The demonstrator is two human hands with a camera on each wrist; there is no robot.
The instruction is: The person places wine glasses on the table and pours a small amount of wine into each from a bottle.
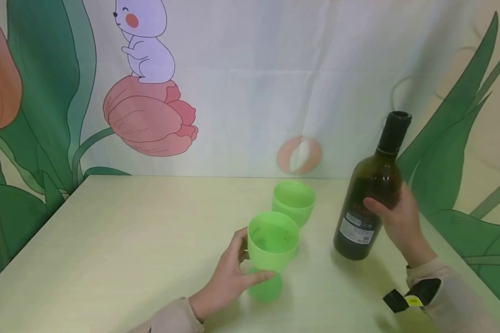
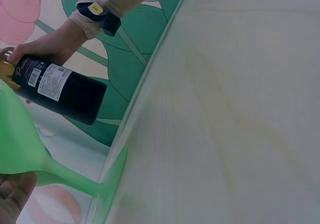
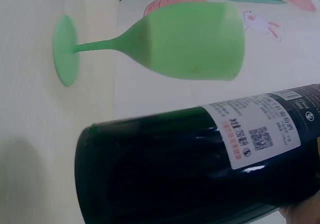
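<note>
Bottle (image 1: 364,189), dark green glass, pale label (image 1: 356,229) on lower body: right of centre in the head frame, neck toward the upper right, base raised off the table (image 1: 129,240). Gripped round mid-body by the right hand (image 1: 400,222), with thumb across the front; hold near the middle probably for balance of a heavy, slick cylinder, with neck and mouth left uncovered.

Front goblet (image 1: 272,249), light green, stemmed: lower centre of the head frame, upright. Held by the left hand (image 1: 233,273), with fingers curled behind the bowl and thumb across the front, just below it; low grip likely for steadiness and an unobstructed rim. Contact between foot and table hard to tell from the left wrist view.

Rear goblet (image 1: 293,203), matching: just behind and to the right of the front goblet in the head frame, partly hidden by it. Upright on its own foot, untouched by either hand; position between front goblet and bottle presumably for easy reach.

Hands well apart, at lower centre and right of the frame, each clamped on a separate item.

Also listed: black strap (image 1: 427,291) at the right cuff, lower right; printed backdrop (image 1: 241,92) with cartoon animal and tulips, along the upper frame.
</note>
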